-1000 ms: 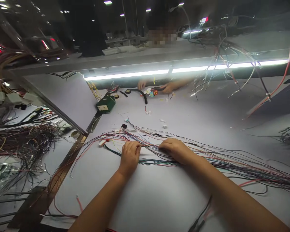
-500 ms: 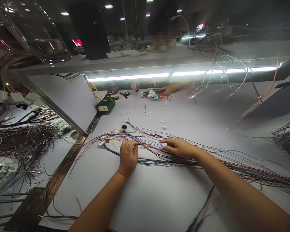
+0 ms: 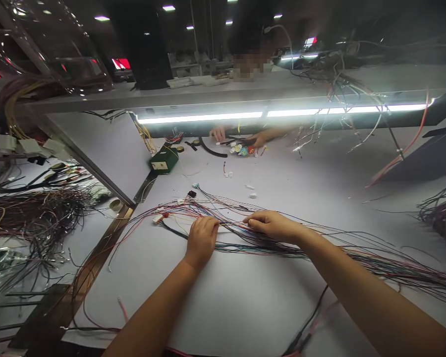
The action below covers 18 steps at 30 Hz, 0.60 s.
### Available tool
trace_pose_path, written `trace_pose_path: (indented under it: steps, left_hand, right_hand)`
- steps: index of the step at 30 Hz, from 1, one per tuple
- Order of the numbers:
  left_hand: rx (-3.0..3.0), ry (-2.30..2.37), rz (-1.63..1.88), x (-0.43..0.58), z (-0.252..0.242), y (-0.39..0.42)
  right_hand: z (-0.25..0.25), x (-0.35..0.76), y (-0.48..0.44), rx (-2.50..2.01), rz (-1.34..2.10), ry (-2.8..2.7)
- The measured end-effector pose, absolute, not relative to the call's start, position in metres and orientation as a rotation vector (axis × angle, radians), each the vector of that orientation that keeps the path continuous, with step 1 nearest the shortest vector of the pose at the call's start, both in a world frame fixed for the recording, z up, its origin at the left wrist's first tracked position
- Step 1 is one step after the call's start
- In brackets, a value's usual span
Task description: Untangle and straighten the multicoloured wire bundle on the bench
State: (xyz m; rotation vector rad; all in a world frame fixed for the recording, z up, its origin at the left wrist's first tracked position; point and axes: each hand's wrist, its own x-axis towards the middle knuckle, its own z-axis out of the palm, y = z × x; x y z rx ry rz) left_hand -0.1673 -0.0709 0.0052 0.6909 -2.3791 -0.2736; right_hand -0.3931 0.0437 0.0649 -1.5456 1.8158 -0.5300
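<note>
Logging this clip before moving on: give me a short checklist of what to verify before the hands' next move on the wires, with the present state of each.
1. Left hand on the wire bundle: ok.
2. Right hand fingertips on the same wires: ok.
3. Wires lying flat on the white table: ok.
4. One single wire pinched out: cannot tell.
5. Co-worker's hands far from the bundle: ok.
6. Small white connector at the wire ends free of both hands: ok.

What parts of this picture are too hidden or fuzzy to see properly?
- Head view: left hand fingertips curl under, so its grip on the thin multicoloured wire bundle is hidden.
- Small white connectors: too small to identify.
- Wires run off the right edge.
- Another person's hands are blurred by lamp glare.
</note>
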Motion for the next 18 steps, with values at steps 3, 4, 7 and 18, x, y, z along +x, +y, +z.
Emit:
trace_pose_path:
  steps: [3,4,7,18]
  left_hand:
    - [0.593,-2.315,-0.170,-0.167,0.010,-0.066]
    - [0.500,-2.336,-0.115,-0.169,0.013,-0.064]
    - [0.213,-2.503,-0.018,-0.181,0.022,-0.060]
    - [0.836,-2.654,-0.189,-0.199,0.017,-0.133]
  right_hand:
    - [0.066,-0.386,0.038,-1.677,-0.406,2.192]
    - [0.069,-0.384,0.038,-1.787,-0.355,2.261]
    - [0.084,-0.380,0.044,-2.153,-0.383,2.302]
    - [0.148,-0.417,0.117,-1.501,-1.464,2.882]
